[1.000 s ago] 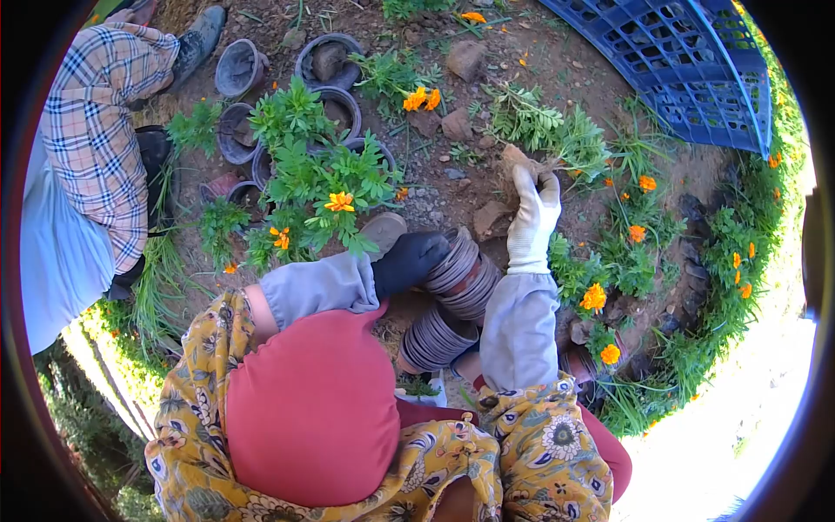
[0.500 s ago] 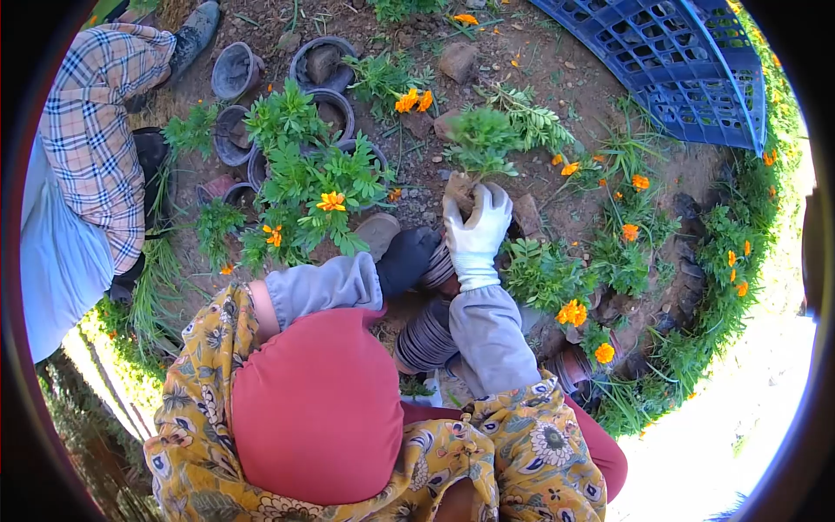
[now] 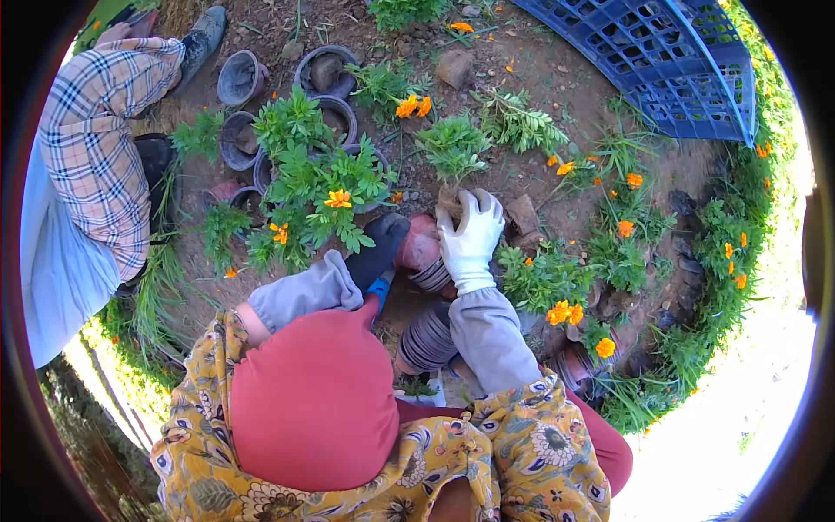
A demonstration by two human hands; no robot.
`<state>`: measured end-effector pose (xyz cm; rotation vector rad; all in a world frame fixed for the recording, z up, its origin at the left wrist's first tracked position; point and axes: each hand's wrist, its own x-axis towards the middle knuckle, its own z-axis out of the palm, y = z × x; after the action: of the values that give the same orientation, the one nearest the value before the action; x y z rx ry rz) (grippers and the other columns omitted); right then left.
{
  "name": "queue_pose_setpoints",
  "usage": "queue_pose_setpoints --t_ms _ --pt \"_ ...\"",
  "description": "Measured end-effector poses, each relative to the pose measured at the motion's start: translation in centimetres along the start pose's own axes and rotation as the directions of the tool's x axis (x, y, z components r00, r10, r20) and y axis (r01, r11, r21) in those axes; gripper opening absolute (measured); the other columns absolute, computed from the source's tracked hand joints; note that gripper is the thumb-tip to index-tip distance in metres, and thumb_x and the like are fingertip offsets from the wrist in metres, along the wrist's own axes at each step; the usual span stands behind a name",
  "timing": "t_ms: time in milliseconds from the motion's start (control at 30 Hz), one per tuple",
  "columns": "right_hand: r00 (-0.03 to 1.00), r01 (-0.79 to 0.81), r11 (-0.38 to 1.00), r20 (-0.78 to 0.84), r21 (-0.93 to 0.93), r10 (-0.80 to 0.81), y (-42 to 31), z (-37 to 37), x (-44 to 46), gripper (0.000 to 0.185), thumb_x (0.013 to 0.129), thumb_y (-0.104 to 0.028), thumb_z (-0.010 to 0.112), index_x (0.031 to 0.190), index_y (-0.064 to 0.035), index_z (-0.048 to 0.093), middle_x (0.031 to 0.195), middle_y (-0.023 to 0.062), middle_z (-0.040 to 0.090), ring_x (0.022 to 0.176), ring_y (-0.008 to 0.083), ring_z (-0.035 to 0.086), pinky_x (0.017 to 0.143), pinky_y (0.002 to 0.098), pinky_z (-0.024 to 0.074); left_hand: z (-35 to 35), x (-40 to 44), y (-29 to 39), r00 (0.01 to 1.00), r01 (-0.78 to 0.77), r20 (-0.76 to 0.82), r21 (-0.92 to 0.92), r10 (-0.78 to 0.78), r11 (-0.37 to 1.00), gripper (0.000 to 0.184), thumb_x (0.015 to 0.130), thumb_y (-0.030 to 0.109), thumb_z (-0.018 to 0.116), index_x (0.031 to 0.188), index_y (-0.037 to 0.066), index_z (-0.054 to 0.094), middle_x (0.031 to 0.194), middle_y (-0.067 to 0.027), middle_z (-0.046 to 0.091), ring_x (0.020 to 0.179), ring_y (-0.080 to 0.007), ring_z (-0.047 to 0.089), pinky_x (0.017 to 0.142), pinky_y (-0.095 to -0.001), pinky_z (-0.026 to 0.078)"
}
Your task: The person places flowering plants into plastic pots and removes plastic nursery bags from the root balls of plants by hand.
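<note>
My right hand (image 3: 470, 237), in a white glove, is closed around the soil ball of a marigold seedling (image 3: 454, 146). The seedling's green leaves point away from me, and the fingertips partly hide the soil. My left hand (image 3: 379, 249), in a dark glove, is at the left side of a stack of nested plastic pots (image 3: 432, 277). The fingers are curled against the reddish end pot (image 3: 420, 243), partly hidden. Closer to my body lies a second stack of dark pots (image 3: 426, 337).
Potted marigolds (image 3: 326, 187) stand to the left, near several used pots (image 3: 242, 78). More flowering marigolds (image 3: 548, 278) grow on the right. A blue plastic crate (image 3: 670, 65) is at upper right. Another person in checked clothing (image 3: 96, 148) sits at left.
My right hand has lowered slightly with the seedling, bringing it near the pot stack. My left hand has shifted left, and the reddish end pot now shows between the hands.
</note>
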<state>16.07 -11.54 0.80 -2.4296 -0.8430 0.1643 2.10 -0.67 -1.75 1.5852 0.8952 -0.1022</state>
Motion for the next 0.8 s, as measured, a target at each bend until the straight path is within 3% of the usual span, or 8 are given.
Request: queue_pose_setpoints --t_ms 100,167,200,233,333,433,633,800 --pt "1.000 -0.003 1.000 0.016 0.014 0.002 0.1 0.1 0.2 0.039 0.067 -0.023 0.072 0.102 -0.0097 0.059 0.106 0.0110 0.053 0.106 0.0333 0.047 0.087 0.0471 0.0378 -1.2 0.9 -3.4 0.987 -0.049 0.136 -0.240 0.084 0.970 0.024 0.095 0.022 0.047 0.095 0.002 0.060 0.090 -0.0095 0.061 0.083 -0.0142 0.057 0.078 -0.0313 0.046" --pt "0.999 -0.009 1.000 0.034 0.015 0.009 0.2 0.1 -0.1 0.039 0.067 -0.023 0.072 0.102 -0.0098 0.060 0.106 0.0111 0.053 0.105 0.0332 0.047 0.087 0.0470 0.0377 0.3 2.9 -11.0 0.960 -0.249 0.113 -0.077 0.257 0.965 0.024 0.090 0.014 0.047 0.107 0.002 0.058 0.103 -0.0133 0.059 0.096 -0.0228 0.057 0.086 -0.0345 0.045" --pt "1.000 -0.004 1.000 0.031 0.011 0.003 0.3 0.1 -0.2 0.039 0.067 -0.023 0.072 0.102 -0.0098 0.060 0.106 0.0111 0.053 0.105 0.0332 0.047 0.088 0.0470 0.0375 0.3 3.5 -10.3 0.888 -0.457 0.151 0.188 0.434 0.870 0.029 0.088 0.012 0.048 0.113 0.002 0.056 0.112 -0.0156 0.056 0.105 -0.0260 0.055 0.091 -0.0357 0.044" --pt "1.000 0.003 1.000 0.028 0.007 -0.003 0.3 0.0 -0.3 0.039 0.067 -0.023 0.072 0.102 -0.0099 0.060 0.106 0.0110 0.053 0.105 0.0331 0.047 0.088 0.0470 0.0374 0.3 3.8 -8.9 0.785 -0.614 0.234 0.424 0.574 0.666 0.036 0.086 0.010 0.048 0.120 0.001 0.055 0.121 -0.0179 0.054 0.114 -0.0293 0.052 0.097 -0.0370 0.042" --pt "0.999 0.012 1.000 0.032 0.007 -0.013 0.3 0.1 -0.6 0.039 0.067 -0.023 0.072 0.102 -0.0098 0.060 0.106 0.0110 0.053 0.105 0.0331 0.047 0.088 0.0470 0.0371 -0.7 3.2 -3.2 0.803 -0.592 0.273 0.277 0.529 0.757 0.031 0.081 0.014 0.054 0.108 0.000 0.059 0.101 -0.0157 0.062 0.094 -0.0318 0.061 0.084 -0.0378 0.047" --pt "0.999 0.018 1.000 0.027 0.021 -0.019 0.2 0.1 -0.7 0.039 0.067 -0.023 0.072 0.102 -0.0096 0.060 0.106 0.0111 0.053 0.105 0.0334 0.047 0.088 0.0472 0.0369 -1.2 3.4 -1.7 0.789 -0.587 0.359 0.199 0.499 0.785 0.035 0.076 0.016 0.060 0.107 0.000 0.060 0.102 -0.0167 0.062 0.093 -0.0314 0.062 0.083 -0.0380 0.048" --pt "0.999 0.032 0.999 0.020 0.017 -0.032 0.1 0.0 -1.0 0.039 0.067 -0.023 0.073 0.101 -0.0078 0.060 0.106 0.0120 0.054 0.104 0.0339 0.048 0.089 0.0467 0.0375 -1.8 3.9 -1.0 0.816 -0.423 0.471 0.092 0.335 0.901 0.042 0.070 0.016 0.069 0.107 -0.001 0.059 0.104 -0.0160 0.063 0.096 -0.0267 0.062 0.084 -0.0367 0.048" --pt "0.999 0.040 0.999 0.028 0.020 -0.041 0.2 0.0 -1.0 0.039 0.067 -0.023 0.073 0.101 -0.0080 0.060 0.107 0.0122 0.054 0.105 0.0339 0.048 0.089 0.0468 0.0375 -1.4 4.5 -2.6 0.830 -0.113 0.511 -0.234 0.221 0.966 0.046 0.072 0.012 0.072 0.114 0.000 0.056 0.109 -0.0134 0.062 0.100 -0.0228 0.061 0.088 -0.0343 0.048"
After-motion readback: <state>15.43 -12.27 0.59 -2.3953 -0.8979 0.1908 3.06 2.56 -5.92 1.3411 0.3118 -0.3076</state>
